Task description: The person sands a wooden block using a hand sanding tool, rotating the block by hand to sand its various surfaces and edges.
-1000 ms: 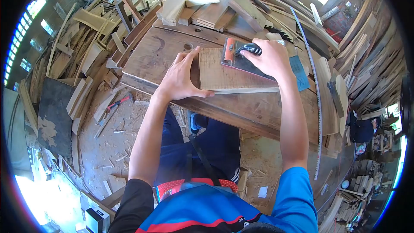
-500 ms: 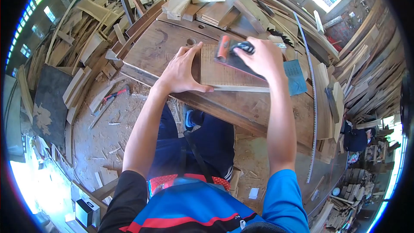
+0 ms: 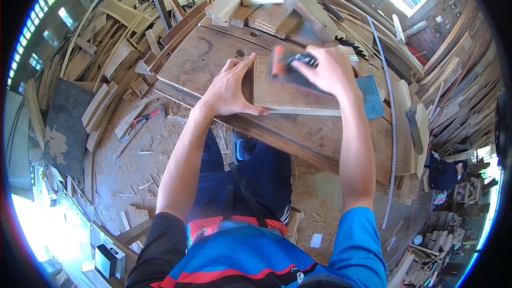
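Right hand [image 3: 332, 70] grips a blurry sanding block [image 3: 290, 69], hiding the board's [image 3: 290, 93] far end; left hand [image 3: 232, 88] spreads along its near corner.

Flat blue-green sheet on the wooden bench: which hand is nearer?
Right: the right hand is just up and left of the sheet; the left hand is farther left, at the wooden board.

A brown board [image 3: 282, 95] with a paler front edge lies flat on the desk [image 3: 186, 56] – a blurred sander [image 3: 288, 69], orange-ended and black-handled, over its top
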Demonstrator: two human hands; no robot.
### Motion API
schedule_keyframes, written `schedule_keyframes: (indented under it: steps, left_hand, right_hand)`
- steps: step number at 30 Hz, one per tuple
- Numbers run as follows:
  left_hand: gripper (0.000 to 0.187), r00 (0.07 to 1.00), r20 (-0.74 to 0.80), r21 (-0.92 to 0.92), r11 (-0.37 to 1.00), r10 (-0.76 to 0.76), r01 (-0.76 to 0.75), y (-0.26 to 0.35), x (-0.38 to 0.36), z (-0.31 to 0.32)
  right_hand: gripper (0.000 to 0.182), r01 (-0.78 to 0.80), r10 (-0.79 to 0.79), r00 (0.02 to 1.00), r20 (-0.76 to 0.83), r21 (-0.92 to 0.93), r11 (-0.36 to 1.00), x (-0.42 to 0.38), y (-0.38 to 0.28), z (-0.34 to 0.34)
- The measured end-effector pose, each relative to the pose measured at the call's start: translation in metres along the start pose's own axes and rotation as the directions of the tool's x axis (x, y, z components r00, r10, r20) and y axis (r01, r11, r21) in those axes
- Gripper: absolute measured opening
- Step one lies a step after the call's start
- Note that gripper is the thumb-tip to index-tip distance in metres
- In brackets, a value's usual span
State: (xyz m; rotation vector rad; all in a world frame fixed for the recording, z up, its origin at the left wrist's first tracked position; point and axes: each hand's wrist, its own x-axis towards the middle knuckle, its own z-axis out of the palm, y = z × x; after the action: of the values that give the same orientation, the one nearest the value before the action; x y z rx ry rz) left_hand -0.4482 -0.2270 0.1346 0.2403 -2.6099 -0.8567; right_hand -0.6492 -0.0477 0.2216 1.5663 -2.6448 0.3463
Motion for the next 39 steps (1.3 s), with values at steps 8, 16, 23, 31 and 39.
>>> schedule_keyframes:
  steps: [8,16,23,31,39]
  left_hand:
    - [0.136,1.000,0.013,-0.023,1.000,-0.009,0.009,-0.002,0.000,0.000]
    - [0.136,1.000,0.007,0.008,1.000,-0.004,0.004,0.000,0.001,0.001]
    - [0.136,1.000,0.013,-0.018,1.000,-0.021,0.021,0.004,0.000,0.000]
    - [0.136,0.999,0.022,-0.017,0.999,-0.049,0.049,0.005,0.002,0.000]
    - [0.135,0.998,0.007,-0.002,0.998,-0.057,0.057,0.007,0.000,0.001]
  right_hand:
    - [0.039,-0.003,0.001,0.999,0.045,0.041,0.999,-0.031,0.026,-0.017]
    - [0.039,0.007,-0.007,1.000,-0.011,-0.019,1.000,-0.013,0.010,-0.006]
    - [0.034,0.490,-0.454,0.764,-0.459,-0.045,0.870,-0.031,-0.005,-0.017]
    - [0.041,0.119,-0.607,0.466,-0.643,0.726,-0.678,-0.110,-0.144,-0.044]
    - [0.039,0.004,-0.581,0.410,-0.703,0.639,-0.769,-0.112,-0.156,-0.047]
